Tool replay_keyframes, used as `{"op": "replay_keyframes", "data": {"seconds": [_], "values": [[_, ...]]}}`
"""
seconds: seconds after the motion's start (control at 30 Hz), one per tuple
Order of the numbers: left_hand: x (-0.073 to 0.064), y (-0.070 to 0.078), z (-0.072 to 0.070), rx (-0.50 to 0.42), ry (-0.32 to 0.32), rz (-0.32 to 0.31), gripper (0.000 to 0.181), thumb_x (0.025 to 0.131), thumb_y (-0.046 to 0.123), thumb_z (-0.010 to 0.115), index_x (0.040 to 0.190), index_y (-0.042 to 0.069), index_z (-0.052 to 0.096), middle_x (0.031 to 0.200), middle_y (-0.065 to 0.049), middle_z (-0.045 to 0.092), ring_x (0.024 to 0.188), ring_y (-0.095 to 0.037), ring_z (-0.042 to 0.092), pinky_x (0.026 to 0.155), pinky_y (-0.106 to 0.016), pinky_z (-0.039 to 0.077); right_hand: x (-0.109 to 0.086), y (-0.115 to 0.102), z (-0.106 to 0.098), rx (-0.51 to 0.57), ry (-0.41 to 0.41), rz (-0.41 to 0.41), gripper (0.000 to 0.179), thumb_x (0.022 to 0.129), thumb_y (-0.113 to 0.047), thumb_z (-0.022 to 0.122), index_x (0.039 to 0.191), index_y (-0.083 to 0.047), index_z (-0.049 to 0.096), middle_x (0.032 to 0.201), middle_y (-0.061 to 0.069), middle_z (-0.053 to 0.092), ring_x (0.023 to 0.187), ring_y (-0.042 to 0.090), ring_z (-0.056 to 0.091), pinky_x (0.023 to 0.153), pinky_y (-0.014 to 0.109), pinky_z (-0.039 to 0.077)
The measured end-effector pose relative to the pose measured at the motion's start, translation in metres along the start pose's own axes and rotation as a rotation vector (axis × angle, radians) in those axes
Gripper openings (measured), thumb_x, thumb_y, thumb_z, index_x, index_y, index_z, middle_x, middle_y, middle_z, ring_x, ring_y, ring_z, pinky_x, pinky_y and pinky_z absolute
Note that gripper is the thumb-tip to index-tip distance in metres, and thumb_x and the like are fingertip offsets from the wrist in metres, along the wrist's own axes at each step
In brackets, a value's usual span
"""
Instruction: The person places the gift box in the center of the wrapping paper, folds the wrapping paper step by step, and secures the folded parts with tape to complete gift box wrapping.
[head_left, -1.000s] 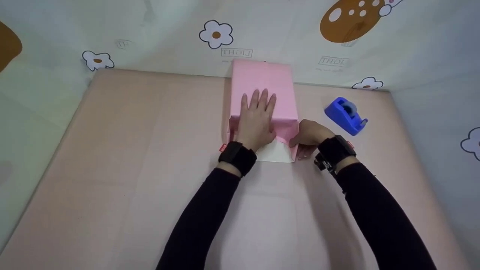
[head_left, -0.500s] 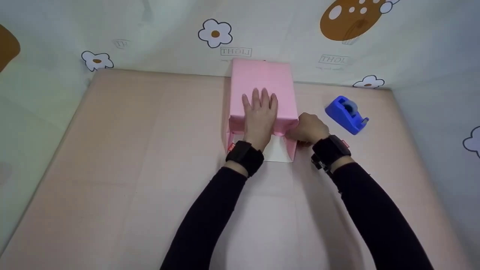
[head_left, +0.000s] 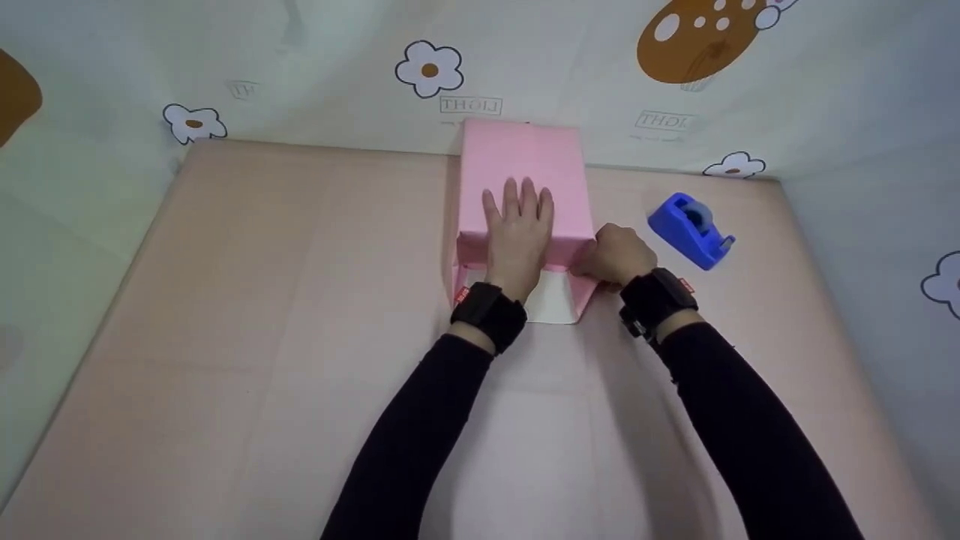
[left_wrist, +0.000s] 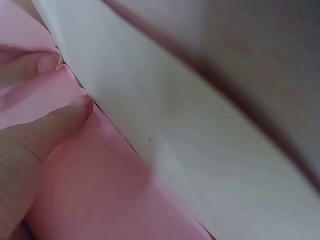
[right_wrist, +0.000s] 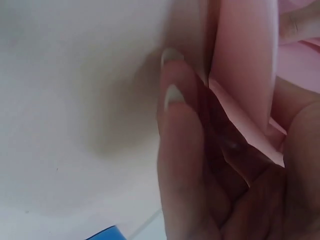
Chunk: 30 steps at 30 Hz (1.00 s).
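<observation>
A box in pink wrapping paper (head_left: 525,154) lies against the back wall. At its near end the paper is folded in at the sides, and a flap with a white inner face (head_left: 553,298) spreads toward me. My left hand (head_left: 519,244) rests with straight fingers on the box top; its thumb presses the pink end paper by the white flap in the left wrist view. At the near right corner, my right hand (head_left: 616,256) has its fingers curled outside the pink side fold (right_wrist: 245,60) and its thumb on the inner side, pinching the paper. The fingertips are hidden in the head view.
A blue tape dispenser (head_left: 691,231) with a roll of tape stands right of the box. The table (head_left: 225,315) has a pale pink cover. A patterned curtain (head_left: 315,82) borders the back and sides.
My left hand has shifted slightly right on the box top. My right hand has moved up and in at the corner, and the near end paper now sits tucked in against the box.
</observation>
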<state>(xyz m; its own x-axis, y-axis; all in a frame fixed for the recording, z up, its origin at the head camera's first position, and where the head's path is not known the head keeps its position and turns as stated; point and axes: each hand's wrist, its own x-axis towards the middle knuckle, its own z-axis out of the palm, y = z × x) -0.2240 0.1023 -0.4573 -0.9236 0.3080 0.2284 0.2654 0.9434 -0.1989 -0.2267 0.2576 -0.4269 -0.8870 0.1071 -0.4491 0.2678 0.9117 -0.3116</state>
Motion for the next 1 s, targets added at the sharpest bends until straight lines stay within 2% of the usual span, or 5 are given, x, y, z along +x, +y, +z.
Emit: {"op": "replay_keyframes", "data": {"seconds": [0.27,0.57,0.77,1.0], "values": [[0.002,0.0,0.0,-0.011,-0.048,0.01,0.082,0.09,0.023,0.071,0.159,0.016,0.027,0.166,-0.013,0.03,0.154,-0.035,0.03,0.122,-0.061,0.028,-0.007,0.014,0.002,0.121,-0.192,-0.029,0.029,0.087,-0.029,0.074,0.091,-0.002,0.065,0.062,0.005,0.066,0.054,0.016,0.067,0.053,0.028,0.057],[-0.001,0.001,0.001,0.002,0.005,0.001,0.082,0.088,0.029,0.074,0.158,0.016,0.031,0.164,-0.012,0.035,0.152,-0.034,0.034,0.121,-0.06,0.032,-0.013,0.026,0.005,0.123,-0.405,-0.03,0.034,0.092,-0.033,0.07,0.089,0.001,0.071,0.064,0.003,0.071,0.056,0.012,0.07,0.056,0.027,0.06],[-0.001,0.001,0.0,0.006,-0.013,0.003,0.083,0.089,0.028,0.073,0.159,0.016,0.029,0.165,-0.012,0.033,0.153,-0.034,0.032,0.122,-0.06,0.031,-0.016,0.027,0.009,0.148,-0.425,-0.06,0.033,0.097,-0.03,0.066,0.092,0.002,0.071,0.066,0.003,0.073,0.056,0.012,0.071,0.055,0.025,0.059],[-0.001,0.0,0.0,0.01,-0.028,0.005,0.088,0.087,0.026,0.075,0.16,0.015,0.027,0.166,-0.013,0.031,0.153,-0.035,0.031,0.122,-0.061,0.029,-0.027,0.032,0.018,0.183,-0.422,-0.072,0.042,0.098,-0.041,0.062,0.076,-0.005,0.068,0.061,0.002,0.068,0.052,0.012,0.067,0.051,0.027,0.058]]}}
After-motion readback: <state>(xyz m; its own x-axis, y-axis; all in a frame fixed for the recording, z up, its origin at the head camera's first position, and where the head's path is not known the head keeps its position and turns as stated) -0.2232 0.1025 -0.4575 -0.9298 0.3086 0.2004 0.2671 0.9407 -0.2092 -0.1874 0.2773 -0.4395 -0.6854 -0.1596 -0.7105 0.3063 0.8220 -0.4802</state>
